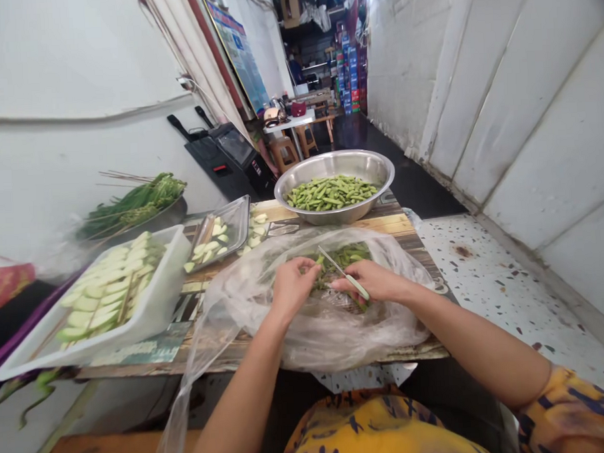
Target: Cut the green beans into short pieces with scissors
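A clear plastic bag point(250, 302) lies spread open on the table before me, with green pods point(356, 252) that look like edamame inside. My left hand point(295, 287) is over the bag, thumb and fingertips pinched together on a green pod, mostly hidden by the fingers. In my right hand point(372, 281) is a small knife point(357, 287) with a pale green handle. Its thin blade points up and left, close to my left fingertips. Just beyond the bag stands a steel bowl point(335, 215) holding many loose green pods point(330, 193).
At left, a white tub point(155, 300) holds skewered pale green slices point(105, 295). Behind it are a metal tray point(242, 222) with cut pieces and a bowl of leafy greens point(145, 206). A black machine point(229, 163) leans by the wall. The wooden table's point(407, 225) right edge borders speckled floor.
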{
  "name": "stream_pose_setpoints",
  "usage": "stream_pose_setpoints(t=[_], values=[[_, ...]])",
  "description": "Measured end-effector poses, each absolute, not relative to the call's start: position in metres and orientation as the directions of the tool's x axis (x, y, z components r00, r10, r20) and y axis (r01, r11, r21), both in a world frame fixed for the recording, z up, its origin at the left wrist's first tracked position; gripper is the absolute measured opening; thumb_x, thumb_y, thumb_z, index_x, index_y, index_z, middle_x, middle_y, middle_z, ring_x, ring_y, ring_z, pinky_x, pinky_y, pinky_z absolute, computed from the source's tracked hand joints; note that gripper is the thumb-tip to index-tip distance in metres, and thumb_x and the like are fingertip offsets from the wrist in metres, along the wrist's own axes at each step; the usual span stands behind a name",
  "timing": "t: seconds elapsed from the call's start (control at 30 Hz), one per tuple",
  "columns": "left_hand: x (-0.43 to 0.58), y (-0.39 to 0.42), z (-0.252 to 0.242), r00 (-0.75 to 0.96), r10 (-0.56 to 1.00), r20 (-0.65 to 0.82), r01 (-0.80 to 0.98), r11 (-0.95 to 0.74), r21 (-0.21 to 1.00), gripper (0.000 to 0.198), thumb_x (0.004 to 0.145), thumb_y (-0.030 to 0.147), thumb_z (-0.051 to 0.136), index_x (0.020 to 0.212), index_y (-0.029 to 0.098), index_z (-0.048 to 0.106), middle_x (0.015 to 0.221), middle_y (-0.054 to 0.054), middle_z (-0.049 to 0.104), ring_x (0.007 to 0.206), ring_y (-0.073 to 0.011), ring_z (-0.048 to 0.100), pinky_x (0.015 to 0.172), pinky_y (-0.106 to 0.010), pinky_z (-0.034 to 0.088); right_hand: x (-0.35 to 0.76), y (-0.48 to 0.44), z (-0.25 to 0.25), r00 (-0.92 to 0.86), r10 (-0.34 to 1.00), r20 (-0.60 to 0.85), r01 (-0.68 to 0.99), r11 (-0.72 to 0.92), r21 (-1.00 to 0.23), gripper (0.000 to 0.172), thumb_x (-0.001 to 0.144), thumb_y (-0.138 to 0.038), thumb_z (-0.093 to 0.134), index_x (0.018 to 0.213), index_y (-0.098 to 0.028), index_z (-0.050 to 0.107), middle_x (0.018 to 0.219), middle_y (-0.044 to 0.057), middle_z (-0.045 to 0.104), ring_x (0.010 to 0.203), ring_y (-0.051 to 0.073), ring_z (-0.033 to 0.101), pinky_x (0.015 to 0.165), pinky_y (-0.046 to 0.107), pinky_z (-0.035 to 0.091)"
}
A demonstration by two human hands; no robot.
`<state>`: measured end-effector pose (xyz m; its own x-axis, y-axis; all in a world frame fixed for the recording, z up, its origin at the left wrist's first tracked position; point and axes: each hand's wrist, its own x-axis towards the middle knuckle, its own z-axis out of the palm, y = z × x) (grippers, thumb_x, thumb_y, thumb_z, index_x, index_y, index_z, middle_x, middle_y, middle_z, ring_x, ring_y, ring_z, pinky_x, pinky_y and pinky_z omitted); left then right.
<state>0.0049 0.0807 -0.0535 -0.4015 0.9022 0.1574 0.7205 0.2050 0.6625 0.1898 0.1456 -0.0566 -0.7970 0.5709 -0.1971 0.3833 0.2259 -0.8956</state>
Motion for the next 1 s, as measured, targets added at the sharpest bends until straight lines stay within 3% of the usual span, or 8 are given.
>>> stream_pose_setpoints(t=[0.33, 0.5, 0.6, 0.73, 0.87, 1.0], values=[[0.019, 0.074, -0.042, -0.339, 0.932, 0.124, 0.727, 0.176, 0.663, 0.019, 0.072, 0.033, 0.058, 0.071, 0.015, 0.065, 0.063, 0.001, 0.060, 0.060, -0.0121, 0.051, 0.061, -0.023, 0.035, 0.189, 0.147, -0.066, -0.838, 0.526, -0.144, 0.344, 0.305, -0.888, 0.048, 0.074, -0.063, 0.058, 0.070, -0.015, 0.060, 0.052, 0.000, 0.058, 0.044, 0.012, 0.056, 0.046, 0.020, 0.040], [0.011, 0.073, -0.043, -0.316, 0.949, -0.014, 0.621, 0.218, 0.753, 0.019, 0.066, 0.033, 0.063, 0.068, 0.014, 0.064, 0.061, 0.001, 0.059, 0.054, -0.0103, 0.047, 0.054, -0.023, 0.034, 0.188, 0.140, -0.065, -0.819, 0.557, -0.139, 0.384, 0.351, -0.854, 0.047, 0.074, -0.060, 0.060, 0.060, -0.015, 0.056, 0.047, 0.000, 0.056, 0.042, 0.012, 0.054, 0.046, 0.021, 0.038], [0.008, 0.073, -0.044, -0.316, 0.937, -0.147, 0.430, 0.280, 0.859, 0.019, 0.063, 0.030, 0.067, 0.073, 0.015, 0.061, 0.052, 0.005, 0.051, 0.042, -0.0056, 0.036, 0.044, -0.020, 0.025, 0.186, 0.137, -0.068, -0.813, 0.565, -0.142, 0.365, 0.303, -0.880, 0.047, 0.073, -0.061, 0.062, 0.062, -0.015, 0.057, 0.047, -0.002, 0.055, 0.039, 0.011, 0.053, 0.045, 0.021, 0.038], [0.007, 0.071, -0.044, -0.264, 0.926, -0.271, -0.039, 0.271, 0.962, 0.025, 0.062, 0.027, 0.069, 0.076, 0.015, 0.054, 0.059, 0.003, 0.055, 0.039, -0.0018, 0.029, 0.036, -0.016, 0.013, 0.183, 0.137, -0.069, -0.794, 0.581, -0.179, 0.327, 0.159, -0.932, 0.049, 0.071, -0.064, 0.061, 0.069, -0.016, 0.054, 0.051, -0.002, 0.055, 0.041, 0.011, 0.053, 0.039, 0.020, 0.037], [0.007, 0.072, -0.046, -0.202, 0.948, -0.244, -0.380, 0.153, 0.912, 0.031, 0.061, 0.027, 0.076, 0.068, 0.013, 0.049, 0.059, 0.005, 0.048, 0.041, 0.0007, 0.029, 0.035, -0.013, 0.011, 0.181, 0.136, -0.064, -0.826, 0.495, -0.271, 0.323, 0.021, -0.946, 0.052, 0.070, -0.068, 0.059, 0.074, -0.016, 0.051, 0.056, -0.002, 0.054, 0.044, 0.010, 0.052, 0.031, 0.018, 0.035], [0.010, 0.075, -0.050, -0.255, 0.931, -0.260, -0.487, 0.108, 0.867, 0.029, 0.055, 0.018, 0.079, 0.068, 0.009, 0.055, 0.063, 0.002, 0.051, 0.045, 0.0014, 0.036, 0.035, -0.010, 0.017, 0.182, 0.132, -0.062, -0.832, 0.490, -0.261, 0.303, 0.007, -0.953, 0.052, 0.070, -0.067, 0.060, 0.076, -0.016, 0.051, 0.058, -0.002, 0.053, 0.044, 0.009, 0.049, 0.031, 0.017, 0.036]])
